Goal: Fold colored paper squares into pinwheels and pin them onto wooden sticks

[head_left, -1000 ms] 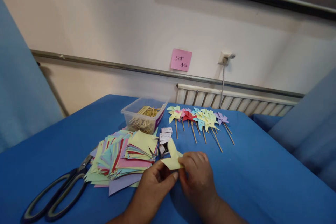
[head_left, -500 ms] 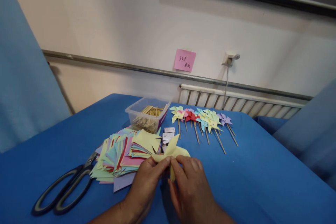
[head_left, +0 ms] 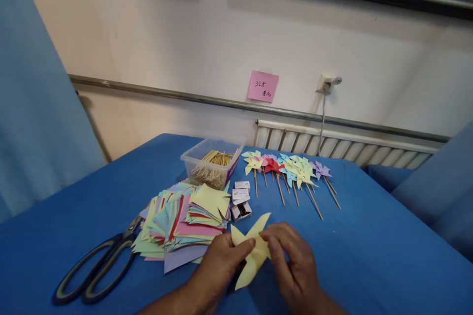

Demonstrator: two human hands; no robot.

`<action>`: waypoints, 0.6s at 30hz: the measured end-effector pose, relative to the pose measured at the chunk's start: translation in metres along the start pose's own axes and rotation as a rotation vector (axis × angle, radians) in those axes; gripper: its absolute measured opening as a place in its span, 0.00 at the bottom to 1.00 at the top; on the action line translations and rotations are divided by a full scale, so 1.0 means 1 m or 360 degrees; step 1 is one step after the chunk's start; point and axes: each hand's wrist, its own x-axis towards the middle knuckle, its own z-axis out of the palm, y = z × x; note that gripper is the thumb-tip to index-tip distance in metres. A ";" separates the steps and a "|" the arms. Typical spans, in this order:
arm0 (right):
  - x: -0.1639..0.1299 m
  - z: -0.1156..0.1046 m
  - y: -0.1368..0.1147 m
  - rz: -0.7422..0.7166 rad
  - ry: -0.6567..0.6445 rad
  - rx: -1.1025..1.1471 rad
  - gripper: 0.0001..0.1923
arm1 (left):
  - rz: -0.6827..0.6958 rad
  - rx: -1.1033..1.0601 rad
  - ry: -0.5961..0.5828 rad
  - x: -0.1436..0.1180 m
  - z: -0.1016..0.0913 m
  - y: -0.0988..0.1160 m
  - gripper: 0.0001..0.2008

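where the two hands meet at the near edge of the blue table (head_left: 369,256), a pale yellow paper pinwheel (head_left: 251,248) is held just above the cloth; it has pointed blades, one sticking up toward the wall, one toward the left and one hanging down toward the person. the left hand (head_left: 218,268) pinches it from the left, thumb on top of the paper near its middle and fingers curled under, so the hand is nearly closed on the sheet. the right hand (head_left: 291,261) comes in from the right with fingers bent and tips gathered at the pinwheel's centre, also narrow, touching the paper. just left of the hands lies a stack of coloured paper squares (head_left: 185,219), with black-handled scissors (head_left: 96,268) beside it. small white boxes (head_left: 240,202) sit behind the pinwheel, then a clear tub of wooden sticks (head_left: 210,167) and a row of finished pinwheels on sticks (head_left: 291,172).
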 end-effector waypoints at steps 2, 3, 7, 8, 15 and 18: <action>0.004 0.003 0.012 0.0327 0.0162 0.0230 0.16 | -0.0008 -0.0023 0.0028 0.001 -0.001 -0.001 0.15; 0.006 0.005 0.019 0.0526 0.0224 0.0317 0.17 | -0.0009 -0.0044 0.0032 0.001 -0.001 -0.002 0.16; 0.012 0.013 0.053 0.1044 0.0431 0.0720 0.20 | 0.0005 -0.0095 0.0039 0.002 -0.004 -0.002 0.18; 0.013 0.014 0.060 0.1121 0.0464 0.0815 0.20 | 0.0011 -0.0099 0.0041 0.002 -0.004 -0.002 0.18; 0.022 0.017 0.060 0.1015 0.0567 0.0720 0.15 | 0.0088 -0.0018 0.0073 0.007 -0.006 -0.008 0.17; 0.058 0.020 0.036 0.0693 0.0458 0.0609 0.12 | 0.0144 0.0076 0.0107 0.007 -0.004 -0.011 0.16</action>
